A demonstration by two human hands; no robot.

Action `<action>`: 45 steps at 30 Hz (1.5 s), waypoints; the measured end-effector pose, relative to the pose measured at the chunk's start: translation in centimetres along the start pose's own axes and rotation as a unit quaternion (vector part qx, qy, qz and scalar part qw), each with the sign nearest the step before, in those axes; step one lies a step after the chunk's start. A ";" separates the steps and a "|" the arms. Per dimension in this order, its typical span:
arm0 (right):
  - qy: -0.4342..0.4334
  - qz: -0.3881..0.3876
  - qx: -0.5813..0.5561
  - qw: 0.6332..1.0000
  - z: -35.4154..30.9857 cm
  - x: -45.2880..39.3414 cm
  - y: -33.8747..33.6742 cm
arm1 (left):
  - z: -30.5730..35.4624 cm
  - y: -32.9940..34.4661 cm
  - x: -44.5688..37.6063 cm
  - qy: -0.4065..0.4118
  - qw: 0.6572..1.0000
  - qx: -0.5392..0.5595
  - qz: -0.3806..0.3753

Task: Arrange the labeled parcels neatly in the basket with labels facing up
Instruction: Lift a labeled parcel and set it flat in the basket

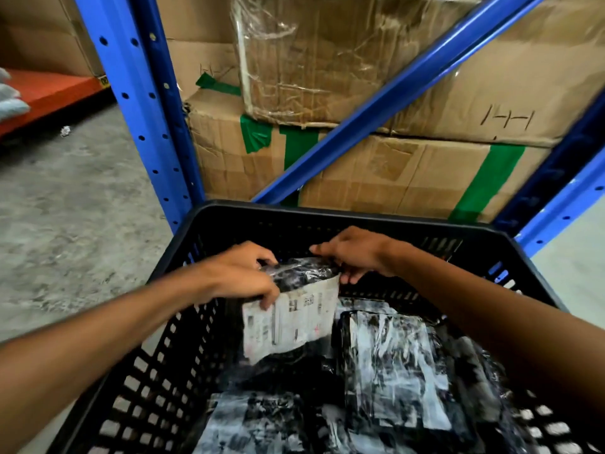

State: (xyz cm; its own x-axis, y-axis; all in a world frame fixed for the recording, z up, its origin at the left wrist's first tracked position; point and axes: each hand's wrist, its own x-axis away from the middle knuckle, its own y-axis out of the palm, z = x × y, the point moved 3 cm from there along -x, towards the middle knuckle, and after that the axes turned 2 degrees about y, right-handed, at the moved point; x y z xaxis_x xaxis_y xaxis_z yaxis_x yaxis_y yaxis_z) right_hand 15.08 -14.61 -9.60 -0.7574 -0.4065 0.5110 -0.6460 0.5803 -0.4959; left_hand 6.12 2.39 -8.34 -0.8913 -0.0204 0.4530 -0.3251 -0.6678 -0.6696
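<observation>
The parcel [291, 317] is held up over the far-left part of the basket [327, 214], white label toward the camera, with the left hand [244, 278] pinching its top-left edge and the right hand [355, 253] gripping the top-right corner. Other parcels [396, 365] already lie flat below it, along the right side and near edge. My guess is that slick plastic could slide out of those fingertip grips, or it flops label-down and bunches against the left wall.

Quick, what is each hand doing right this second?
Left hand: fingers closed on the left edge of the labeled parcel, held over the basket.
Right hand: fingers closed on the same parcel's top right corner.
</observation>
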 end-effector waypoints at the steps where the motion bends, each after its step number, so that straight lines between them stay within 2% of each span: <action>1: -0.039 -0.005 0.020 0.999 -0.3 0.6 -0.2 | 0.2 -1.0 0.2 0.014 1.000 0.002 -0.021; 5: -0.130 -0.057 0.060 0.988 -0.9 3.4 0.8 | 1.3 -2.9 0.8 0.060 0.994 -0.023 -0.084; 8: -0.160 -0.096 0.119 0.975 -1.1 4.4 1.6 | 1.8 -3.4 0.6 0.077 0.989 -0.018 -0.126; 10: -0.158 -0.100 0.109 0.976 -0.9 4.5 1.9 | 1.5 -3.5 0.3 0.087 0.989 0.023 -0.118; 12: -0.144 -0.070 0.055 0.986 0.0 4.3 1.8 | 0.9 -3.4 -0.3 0.087 0.990 0.091 -0.061; 14: -0.112 -0.037 -0.029 0.993 1.5 4.2 1.6 | 0.1 -2.7 -0.7 0.051 0.990 0.131 0.020; 16: -0.073 -0.001 -0.111 0.991 3.3 4.0 1.7 | -0.8 -1.2 -0.6 -0.036 0.986 0.144 0.076; 18: -0.041 0.020 -0.170 0.984 4.8 3.9 2.4 | -1.7 1.0 -0.4 -0.116 0.971 0.190 0.087; 20: -0.037 0.009 -0.219 0.975 5.9 4.1 3.3 | -2.2 3.1 -0.1 -0.172 0.947 0.258 0.082; 23: -0.001 0.005 -0.288 0.958 7.5 4.3 4.3 | -2.7 5.6 0.1 -0.215 0.911 0.350 0.042; 24: 0.010 -0.001 -0.283 0.959 7.6 4.5 4.5 | -3.0 6.1 -0.1 -0.218 0.910 0.350 0.044; 27: 0.057 -0.041 -0.117 0.991 7.3 4.3 4.8 | -3.8 6.4 -1.3 -0.202 0.917 0.332 0.088; 29: 0.088 -0.059 -0.045 0.993 6.9 3.1 5.4 | -4.3 6.3 -2.6 -0.193 0.924 0.309 0.112; 34: 0.153 -0.108 -0.057 0.981 5.6 0.5 8.3 | -5.9 6.9 -5.1 -0.209 0.938 0.244 0.130; 39: 0.186 -0.088 -0.012 0.979 6.2 -1.1 10.4 | -7.7 8.4 -6.1 -0.222 0.948 0.202 0.105; 41: 0.178 -0.078 0.028 0.981 6.3 -1.7 11.4 | -8.3 8.8 -6.2 -0.219 0.953 0.181 0.103; 45: 0.158 -0.065 0.090 0.981 6.6 -2.6 12.8 | -9.1 8.8 -6.3 -0.211 0.954 0.154 0.146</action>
State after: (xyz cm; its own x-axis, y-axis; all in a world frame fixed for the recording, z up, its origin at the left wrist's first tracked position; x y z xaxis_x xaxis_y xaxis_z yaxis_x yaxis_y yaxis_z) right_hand 8.18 -10.80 -21.85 -0.6187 -0.2127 0.7563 -0.7631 0.3917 -0.5141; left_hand 5.98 3.36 -22.45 -0.7013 -0.4935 0.5144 0.0842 -0.7740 -0.6276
